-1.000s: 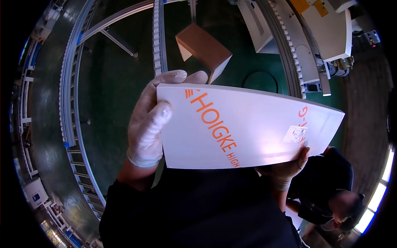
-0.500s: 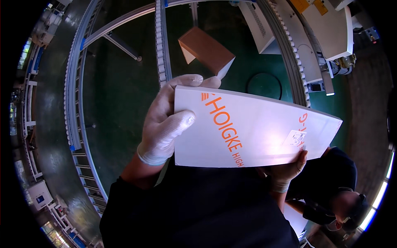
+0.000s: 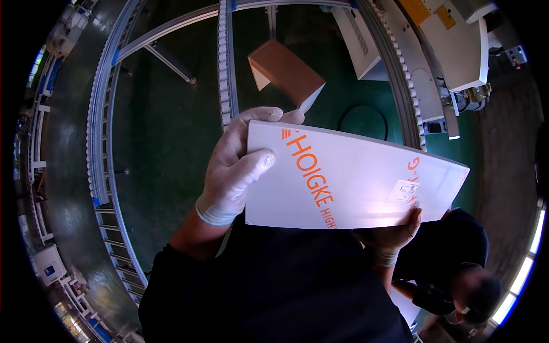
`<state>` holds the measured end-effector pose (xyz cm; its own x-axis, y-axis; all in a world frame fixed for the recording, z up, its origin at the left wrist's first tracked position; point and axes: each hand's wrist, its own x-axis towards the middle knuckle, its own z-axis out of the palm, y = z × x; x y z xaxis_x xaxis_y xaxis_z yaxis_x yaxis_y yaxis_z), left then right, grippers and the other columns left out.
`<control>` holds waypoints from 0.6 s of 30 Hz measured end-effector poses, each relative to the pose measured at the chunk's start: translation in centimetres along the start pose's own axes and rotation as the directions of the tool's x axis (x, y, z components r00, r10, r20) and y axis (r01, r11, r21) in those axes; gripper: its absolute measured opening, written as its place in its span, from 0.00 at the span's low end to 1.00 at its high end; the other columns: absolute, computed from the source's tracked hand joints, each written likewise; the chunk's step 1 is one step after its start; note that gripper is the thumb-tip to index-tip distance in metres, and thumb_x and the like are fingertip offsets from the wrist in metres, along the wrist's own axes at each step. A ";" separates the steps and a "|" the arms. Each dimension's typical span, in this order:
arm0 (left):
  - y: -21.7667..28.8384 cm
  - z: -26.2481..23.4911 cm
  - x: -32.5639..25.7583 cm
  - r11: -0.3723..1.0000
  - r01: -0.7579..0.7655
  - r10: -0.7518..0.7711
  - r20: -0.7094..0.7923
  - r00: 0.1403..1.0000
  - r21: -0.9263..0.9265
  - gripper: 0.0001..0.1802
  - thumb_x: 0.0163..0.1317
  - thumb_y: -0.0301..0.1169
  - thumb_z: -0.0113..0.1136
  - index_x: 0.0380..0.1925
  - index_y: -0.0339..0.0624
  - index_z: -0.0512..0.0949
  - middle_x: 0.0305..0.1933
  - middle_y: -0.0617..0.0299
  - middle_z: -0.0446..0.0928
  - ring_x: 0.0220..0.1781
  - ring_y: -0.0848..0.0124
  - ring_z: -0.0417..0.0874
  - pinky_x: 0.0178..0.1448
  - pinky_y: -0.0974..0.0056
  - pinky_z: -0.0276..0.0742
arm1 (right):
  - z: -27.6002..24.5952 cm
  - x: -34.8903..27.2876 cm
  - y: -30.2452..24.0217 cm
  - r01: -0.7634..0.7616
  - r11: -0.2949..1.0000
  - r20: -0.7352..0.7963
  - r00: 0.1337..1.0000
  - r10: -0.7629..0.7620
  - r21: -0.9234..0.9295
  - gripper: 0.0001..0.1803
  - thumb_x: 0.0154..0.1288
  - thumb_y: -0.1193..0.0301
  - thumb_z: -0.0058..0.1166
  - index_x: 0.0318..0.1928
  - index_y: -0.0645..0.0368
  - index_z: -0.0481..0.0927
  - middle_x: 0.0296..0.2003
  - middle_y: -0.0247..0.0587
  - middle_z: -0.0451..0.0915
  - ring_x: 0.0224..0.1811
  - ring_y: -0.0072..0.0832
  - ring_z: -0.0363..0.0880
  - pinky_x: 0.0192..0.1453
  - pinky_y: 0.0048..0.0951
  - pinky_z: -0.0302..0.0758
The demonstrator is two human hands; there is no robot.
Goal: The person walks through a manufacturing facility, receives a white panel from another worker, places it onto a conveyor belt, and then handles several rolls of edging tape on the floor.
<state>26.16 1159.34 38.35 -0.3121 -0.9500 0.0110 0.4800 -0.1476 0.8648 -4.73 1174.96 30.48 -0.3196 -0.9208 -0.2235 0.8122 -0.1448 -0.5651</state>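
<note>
A flat white box with orange lettering and a small sticker near its right end is held level in front of my chest. My left hand, in a white glove, grips the box's left end with the thumb on top and fingers curled over the far edge. My right hand, also gloved, supports the box from under its near right edge; most of that hand is hidden by the box.
A brown cardboard box lies on the green floor beyond my hands. A curved roller conveyor runs on the left, another conveyor and a white machine on the right. A person in dark clothes crouches at lower right.
The white box and both hands have shifted slightly right and down in the view. The grip on it looks the same.
</note>
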 end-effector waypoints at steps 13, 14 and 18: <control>-1.3 -4.3 2.0 0.720 -0.226 0.345 -0.057 0.937 0.656 0.14 0.68 0.24 0.61 0.53 0.34 0.78 0.57 0.49 0.80 0.55 0.64 0.83 0.59 0.59 0.79 | 2.1 2.1 2.1 0.025 0.999 -0.174 0.984 -0.031 -0.032 0.34 0.68 0.47 0.54 0.63 0.60 0.75 0.60 0.46 0.79 0.63 0.44 0.75 0.70 0.47 0.69; -0.9 -5.6 2.5 0.573 -0.237 0.320 0.052 0.946 0.784 0.12 0.67 0.25 0.61 0.49 0.35 0.80 0.55 0.49 0.81 0.54 0.61 0.83 0.57 0.58 0.78 | 1.4 2.3 2.4 0.008 0.998 -0.182 0.983 -0.019 -0.061 0.32 0.69 0.48 0.54 0.61 0.61 0.76 0.58 0.46 0.80 0.61 0.43 0.76 0.69 0.46 0.70; 1.0 -6.8 4.4 0.086 -0.298 0.028 0.297 0.954 0.951 0.11 0.70 0.33 0.58 0.44 0.39 0.83 0.42 0.47 0.84 0.46 0.50 0.84 0.50 0.53 0.79 | 4.9 2.9 4.4 -0.028 0.994 -0.205 0.979 0.005 -0.109 0.28 0.70 0.56 0.56 0.59 0.66 0.76 0.55 0.47 0.81 0.58 0.39 0.78 0.67 0.41 0.71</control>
<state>30.80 1153.17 35.85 -0.5278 -0.8292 0.1841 -0.6448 0.5323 0.5486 0.32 1169.86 31.21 -0.4087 -0.8276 -0.3848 0.7628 -0.0782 -0.6419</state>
